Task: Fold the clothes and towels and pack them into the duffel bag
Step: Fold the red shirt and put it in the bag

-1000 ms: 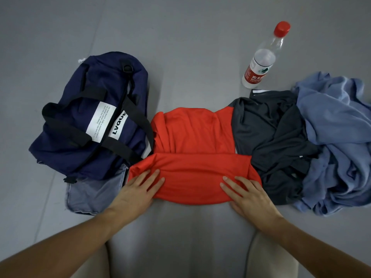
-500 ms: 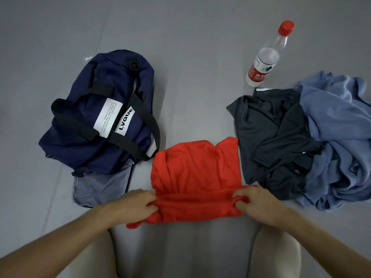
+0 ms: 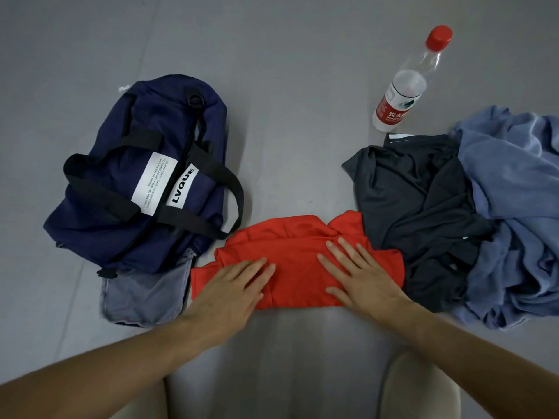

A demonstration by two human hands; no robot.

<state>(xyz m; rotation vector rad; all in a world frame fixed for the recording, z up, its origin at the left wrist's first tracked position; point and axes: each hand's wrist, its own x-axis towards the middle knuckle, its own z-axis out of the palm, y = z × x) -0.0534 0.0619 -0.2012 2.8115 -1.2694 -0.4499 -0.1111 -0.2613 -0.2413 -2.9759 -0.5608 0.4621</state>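
Red thin-fabric folded shirt (image 3: 299,258) lies at six o'clock, beside the navy fabric duffel bag (image 3: 121,207) at nine, left hand (image 3: 233,290) and right hand (image 3: 360,276) pressing it flat-fingered, gripping nothing; once released, its uneven folds could spring open

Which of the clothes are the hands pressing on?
The red one. Both the left hand and the right hand lie flat on it. The dark grey one and the blue one sit crumpled and untouched.

Red garment (image 3: 298,261), navy duffel bag (image 3: 145,189), charcoal shirt (image 3: 414,201), blue cloth (image 3: 514,207), red-capped bottle (image 3: 405,86).
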